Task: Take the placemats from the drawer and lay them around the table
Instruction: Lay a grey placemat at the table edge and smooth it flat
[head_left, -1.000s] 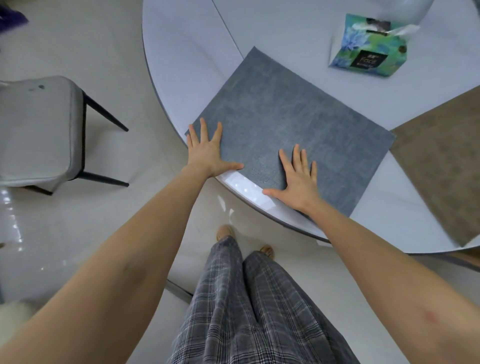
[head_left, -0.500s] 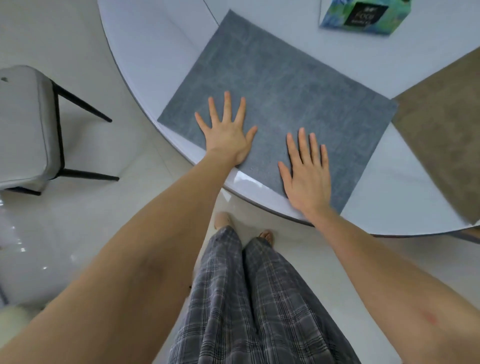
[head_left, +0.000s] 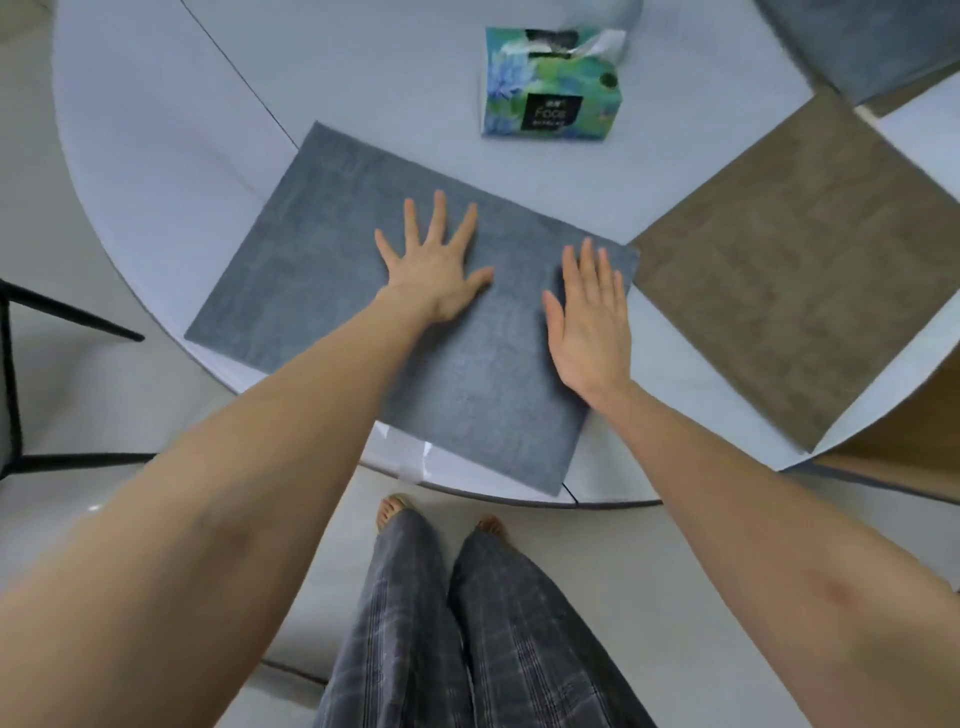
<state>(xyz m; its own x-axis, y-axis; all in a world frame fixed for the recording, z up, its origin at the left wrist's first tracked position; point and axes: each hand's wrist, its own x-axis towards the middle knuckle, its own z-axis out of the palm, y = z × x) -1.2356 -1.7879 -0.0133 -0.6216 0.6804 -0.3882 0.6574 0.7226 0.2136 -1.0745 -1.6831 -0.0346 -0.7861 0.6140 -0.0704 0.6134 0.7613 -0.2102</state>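
Note:
A grey-blue placemat (head_left: 332, 249) lies flat on the round white table (head_left: 156, 156), its near corner reaching the table's front edge. My left hand (head_left: 436, 265) rests palm down on the mat's middle with fingers spread. My right hand (head_left: 589, 317) lies flat near the mat's right edge, fingers together. Neither hand grips anything. To the right, a brown placemat (head_left: 795, 275) lies flat on the table, almost touching the grey-blue one. Another grey-blue placemat (head_left: 857, 47) shows at the top right corner, partly cut off.
A green and blue tissue pack (head_left: 550, 83) stands on the table behind the mats. A chair's black legs (head_left: 67, 322) are on the floor at the left. My legs in plaid trousers (head_left: 457, 623) stand close to the table's front edge.
Both hands have slid from the mat's near edge further onto it and to the right. The view has shifted, bringing the tissue pack and a third mat into sight.

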